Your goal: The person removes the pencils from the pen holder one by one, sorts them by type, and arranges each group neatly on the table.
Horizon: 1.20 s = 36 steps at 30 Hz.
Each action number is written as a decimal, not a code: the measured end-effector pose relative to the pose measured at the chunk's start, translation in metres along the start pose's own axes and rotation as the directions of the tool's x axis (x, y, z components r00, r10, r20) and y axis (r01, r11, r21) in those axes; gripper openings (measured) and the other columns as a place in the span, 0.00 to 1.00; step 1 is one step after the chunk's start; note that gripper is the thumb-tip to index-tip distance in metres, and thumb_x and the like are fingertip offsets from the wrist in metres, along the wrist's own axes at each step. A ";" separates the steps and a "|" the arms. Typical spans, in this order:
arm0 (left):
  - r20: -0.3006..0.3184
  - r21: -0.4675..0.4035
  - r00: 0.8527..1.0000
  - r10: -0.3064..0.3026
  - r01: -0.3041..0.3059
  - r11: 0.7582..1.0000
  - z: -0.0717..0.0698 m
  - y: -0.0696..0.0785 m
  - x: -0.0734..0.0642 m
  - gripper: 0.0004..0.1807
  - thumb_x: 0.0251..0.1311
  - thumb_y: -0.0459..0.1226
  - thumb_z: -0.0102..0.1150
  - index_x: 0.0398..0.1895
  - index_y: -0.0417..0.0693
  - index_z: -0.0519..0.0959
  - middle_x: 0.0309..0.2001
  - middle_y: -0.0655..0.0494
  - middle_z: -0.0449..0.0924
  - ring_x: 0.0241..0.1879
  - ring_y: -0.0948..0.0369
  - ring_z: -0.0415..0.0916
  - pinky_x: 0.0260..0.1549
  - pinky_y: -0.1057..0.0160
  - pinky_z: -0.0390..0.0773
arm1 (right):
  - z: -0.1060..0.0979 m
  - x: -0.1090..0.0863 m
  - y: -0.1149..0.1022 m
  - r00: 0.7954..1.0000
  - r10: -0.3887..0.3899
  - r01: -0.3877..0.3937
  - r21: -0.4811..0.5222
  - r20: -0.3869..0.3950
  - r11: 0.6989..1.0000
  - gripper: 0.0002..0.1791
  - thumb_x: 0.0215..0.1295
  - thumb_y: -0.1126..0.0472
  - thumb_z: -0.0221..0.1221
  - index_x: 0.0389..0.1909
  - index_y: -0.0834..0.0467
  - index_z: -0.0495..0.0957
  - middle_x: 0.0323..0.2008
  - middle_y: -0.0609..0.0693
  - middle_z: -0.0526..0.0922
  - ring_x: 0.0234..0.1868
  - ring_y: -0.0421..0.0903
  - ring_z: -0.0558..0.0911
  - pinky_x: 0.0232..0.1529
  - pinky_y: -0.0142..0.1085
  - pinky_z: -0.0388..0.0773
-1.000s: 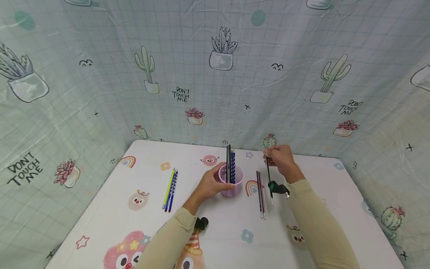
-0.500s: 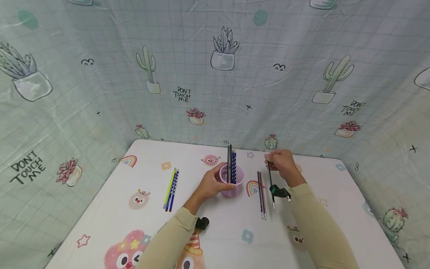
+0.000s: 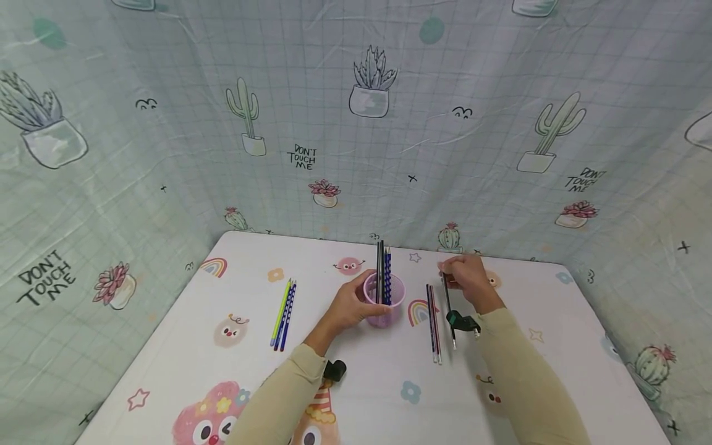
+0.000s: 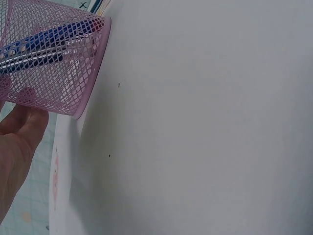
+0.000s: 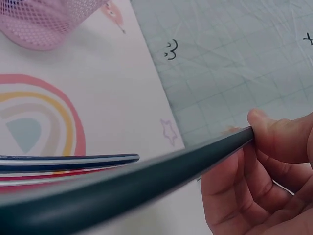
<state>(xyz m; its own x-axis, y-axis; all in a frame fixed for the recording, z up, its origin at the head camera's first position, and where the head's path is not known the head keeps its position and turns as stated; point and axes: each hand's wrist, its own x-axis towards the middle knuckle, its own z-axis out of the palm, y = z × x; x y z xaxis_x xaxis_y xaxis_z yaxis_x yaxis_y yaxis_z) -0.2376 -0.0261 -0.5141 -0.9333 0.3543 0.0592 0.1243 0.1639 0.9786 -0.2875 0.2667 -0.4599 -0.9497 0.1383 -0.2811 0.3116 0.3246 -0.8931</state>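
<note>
A pink mesh pencil cup (image 3: 381,320) stands upright around the middle of the table, and my left hand (image 3: 351,304) grips it by its left side, thumb across the front. Dark pencils and blue dotted pencils (image 3: 387,278) lean inside, rising above the rim; their lower ends show through the mesh in the left wrist view. Over to the right, my right hand (image 3: 466,278) pinches a dark pencil (image 5: 146,188) by its far end between thumb and fingers. That pencil slants down toward the near side. Beside it lie striped pencils (image 3: 432,324) on the table.
Left of the cup lie a yellow-green pencil (image 3: 280,314) and blue dotted pencils (image 3: 286,318), side by side. The white table (image 3: 367,408) carries printed cartoon figures. A cactus-print cloth (image 3: 411,148) hangs behind the table and along both sides.
My right hand has drawn slightly toward the near side, carrying the dark pencil with it. The left hand and the pencil cup stay where they were.
</note>
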 end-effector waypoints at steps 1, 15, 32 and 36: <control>-0.001 0.001 1.000 -0.002 0.002 1.000 0.000 0.000 0.000 0.45 0.51 0.41 0.83 0.73 0.65 0.71 0.65 0.54 0.80 0.60 0.54 0.80 0.65 0.51 0.80 | 0.001 0.000 0.001 1.000 0.007 -0.007 0.003 -0.001 1.000 0.18 0.74 0.59 0.62 0.55 0.70 0.81 0.35 0.48 0.85 0.34 0.43 0.81 0.35 0.31 0.83; -0.014 0.021 1.000 -0.016 0.016 1.000 -0.003 -0.001 -0.002 0.46 0.50 0.42 0.83 0.73 0.66 0.71 0.65 0.54 0.80 0.59 0.54 0.80 0.64 0.51 0.80 | 0.006 0.007 0.017 1.000 -0.001 0.001 0.014 0.004 1.000 0.18 0.74 0.58 0.62 0.56 0.68 0.82 0.40 0.50 0.83 0.37 0.45 0.79 0.38 0.32 0.83; 0.010 0.010 1.000 -0.003 0.003 1.000 -0.001 0.001 -0.001 0.43 0.52 0.40 0.82 0.72 0.64 0.71 0.65 0.54 0.80 0.59 0.54 0.80 0.63 0.52 0.81 | 0.012 0.008 0.029 0.999 0.033 -0.032 0.022 -0.030 0.999 0.17 0.75 0.60 0.62 0.54 0.68 0.82 0.42 0.54 0.82 0.37 0.46 0.79 0.36 0.31 0.82; 0.010 0.002 1.000 -0.004 0.004 1.000 0.000 0.001 -0.001 0.44 0.52 0.39 0.82 0.73 0.63 0.71 0.64 0.54 0.80 0.59 0.54 0.81 0.63 0.52 0.81 | 0.013 0.009 0.032 0.999 0.034 -0.033 0.015 -0.039 0.999 0.17 0.74 0.60 0.62 0.54 0.69 0.82 0.39 0.52 0.83 0.36 0.45 0.79 0.35 0.31 0.81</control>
<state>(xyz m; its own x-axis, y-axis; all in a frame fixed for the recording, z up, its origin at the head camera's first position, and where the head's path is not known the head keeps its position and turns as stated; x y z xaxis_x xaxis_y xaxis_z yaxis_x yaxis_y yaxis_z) -0.2366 -0.0266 -0.5133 -0.9303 0.3631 0.0528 0.1209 0.1676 0.9784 -0.2869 0.2666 -0.4954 -0.9366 0.1860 -0.2971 0.3425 0.3053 -0.8885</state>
